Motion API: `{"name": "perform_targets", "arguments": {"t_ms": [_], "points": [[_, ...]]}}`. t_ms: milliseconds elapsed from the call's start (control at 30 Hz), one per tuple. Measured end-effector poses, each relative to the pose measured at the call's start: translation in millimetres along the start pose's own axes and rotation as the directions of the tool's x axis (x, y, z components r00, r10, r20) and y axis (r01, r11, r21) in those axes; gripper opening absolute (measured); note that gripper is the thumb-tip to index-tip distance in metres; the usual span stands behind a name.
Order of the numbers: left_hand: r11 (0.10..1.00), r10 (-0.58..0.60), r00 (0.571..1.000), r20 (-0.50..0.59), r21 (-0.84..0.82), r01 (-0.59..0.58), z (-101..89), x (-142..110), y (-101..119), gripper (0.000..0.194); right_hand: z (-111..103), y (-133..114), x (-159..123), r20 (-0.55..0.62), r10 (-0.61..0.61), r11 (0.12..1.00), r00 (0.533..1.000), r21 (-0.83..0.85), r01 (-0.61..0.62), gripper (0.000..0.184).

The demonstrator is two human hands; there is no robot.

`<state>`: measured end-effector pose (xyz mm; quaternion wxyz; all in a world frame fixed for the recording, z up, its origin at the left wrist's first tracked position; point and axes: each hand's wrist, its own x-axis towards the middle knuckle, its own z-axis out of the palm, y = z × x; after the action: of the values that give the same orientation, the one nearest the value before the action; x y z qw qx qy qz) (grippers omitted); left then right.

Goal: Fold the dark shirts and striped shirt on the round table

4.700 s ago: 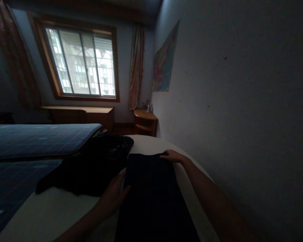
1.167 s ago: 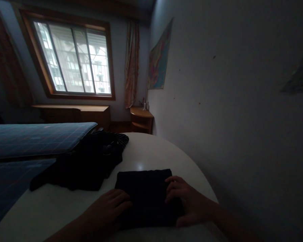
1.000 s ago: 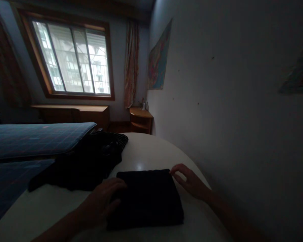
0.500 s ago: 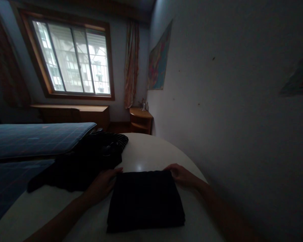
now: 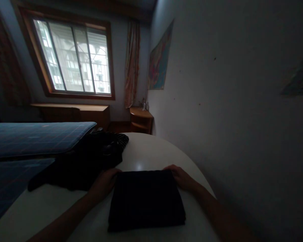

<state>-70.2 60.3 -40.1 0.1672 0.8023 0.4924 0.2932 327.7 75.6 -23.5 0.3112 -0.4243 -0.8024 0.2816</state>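
A folded black garment (image 5: 146, 201) lies flat on the white round table (image 5: 151, 148) as a neat, near-rectangular stack; its kind cannot be made out in the dim light. At its far left corner, my left hand (image 5: 105, 181) has its fingers closed on the edge. My right hand (image 5: 180, 176) grips the far right corner, fingers bent over the edge and thumb hidden. Just beyond my left hand, a loose heap of black clothing (image 5: 91, 161) spreads over the table's left side, with a striped piece (image 5: 123, 140) at its far end.
To the left are bed mattresses with blue checked covers (image 5: 40, 136), close against the table. A white wall (image 5: 242, 134) runs along the right side. Further back stand a wooden corner shelf (image 5: 141, 113) and a low wooden desk (image 5: 91, 108) under the window (image 5: 73, 60).
My left fingers have drawn in slightly at the garment's far left corner. The right hand stays at its corner, and the folded garment has hardly moved.
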Motion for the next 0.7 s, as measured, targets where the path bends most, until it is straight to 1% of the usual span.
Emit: {"name": "perform_targets", "arguments": {"t_ms": [133, 200, 267, 333, 400, 433, 467, 533, 567, 600, 633, 700], "points": [[1.0, -0.015, 0.999, -0.037, 0.012, 0.016, 0.4, 0, 1, 0.031, 0, -2, 0, 0.011, -0.013, 0.999, 1.0, 0.04, 0.013, 0.035], [0.999, -0.027, 0.997, -0.07, 0.023, 0.029, 0.0, 2, 1, 0.032, 0, -1, 4, -0.011, -0.046, 0.999, 0.999, 0.009, 0.046, 0.04], [0.999, -0.033, 0.997, -0.068, 0.039, 0.036, -0.3, 4, 0, 0.032, -2, 2, 9, -0.044, -0.074, 0.997, 0.996, -0.027, 0.073, 0.044], [0.998, -0.029, 0.998, -0.057, 0.053, 0.032, -0.5, 5, -1, 0.032, -6, 4, 16, -0.005, -0.084, 0.995, 0.996, -0.055, 0.084, 0.041], [0.998, 0.007, 0.996, -0.091, 0.059, -0.002, -1.2, 4, -2, 0.033, -12, 2, 23, 0.077, -0.068, 0.991, 0.995, -0.109, 0.076, 0.038], [0.998, 0.041, 0.992, -0.12, 0.06, -0.034, -2.0, 3, -2, 0.033, -14, -1, 27, 0.097, -0.049, 0.985, 0.994, -0.162, 0.064, 0.039], [0.995, 0.082, 0.986, -0.146, 0.063, -0.074, -3.3, 0, -1, 0.033, -16, -7, 31, 0.083, -0.023, 0.973, 0.996, -0.228, 0.042, 0.042], [0.983, 0.177, 0.971, -0.16, 0.082, -0.166, -7.2, -5, 6, 0.03, -16, -28, 36, -0.025, 0.022, 0.936, 0.999, -0.35, -0.03, 0.048], [0.973, 0.224, 0.965, -0.14, 0.093, -0.212, -9.6, -9, 10, 0.029, -13, -42, 37, -0.082, 0.031, 0.924, 0.996, -0.378, -0.059, 0.05], [0.961, 0.269, 0.957, -0.108, 0.1, -0.259, -12.0, -12, 15, 0.027, -8, -59, 37, -0.099, 0.024, 0.926, 0.995, -0.373, -0.06, 0.05], [0.947, 0.311, 0.948, -0.066, 0.104, -0.304, -14.4, -15, 20, 0.026, -1, -76, 35, -0.067, 0.009, 0.937, 0.998, -0.348, -0.032, 0.046], [0.922, 0.375, 0.927, 0.019, 0.095, -0.375, -18.4, -20, 27, 0.024, 18, -110, 29, 0.078, -0.065, 0.953, 0.995, -0.29, 0.085, 0.029]]}}
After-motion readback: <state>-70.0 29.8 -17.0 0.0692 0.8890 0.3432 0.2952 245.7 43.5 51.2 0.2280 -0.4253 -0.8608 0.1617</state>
